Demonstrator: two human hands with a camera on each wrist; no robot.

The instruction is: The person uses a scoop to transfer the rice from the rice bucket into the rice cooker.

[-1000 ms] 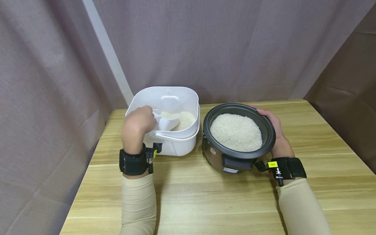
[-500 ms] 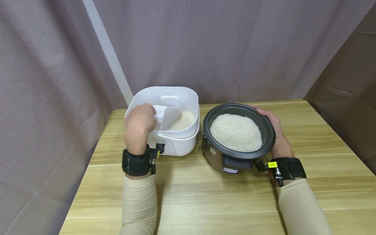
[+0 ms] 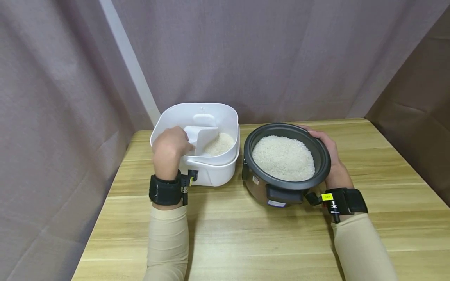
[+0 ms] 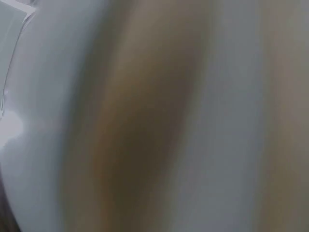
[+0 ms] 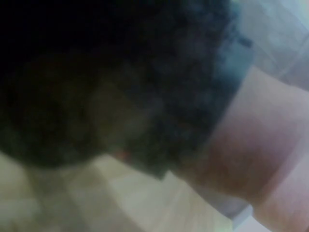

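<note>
A white plastic bin (image 3: 225, 117) with rice in its bottom stands at the back left of the table. My left hand (image 3: 171, 147) grips the handle of a white scoop (image 3: 205, 137), which tilts down into the rice inside the bin. Beside it on the right sits a black cooker pot (image 3: 318, 148) filled with white rice (image 3: 283, 157). My right hand (image 3: 330, 156) holds the pot's right rim and side. The left wrist view is a blur of white plastic (image 4: 38, 121). In the right wrist view only the dark pot (image 5: 96, 72) shows, blurred and close.
The wooden table (image 3: 246, 234) stretches toward me in front of both containers. Grey-brown curtains (image 3: 263, 54) close off the back and both sides. The table's left edge lies near the bin.
The scoop has turned from lying low in the rice to standing steeply, mouth down in the bin. My left hand has shifted slightly right and toward me. Right hand and pot have stayed still.
</note>
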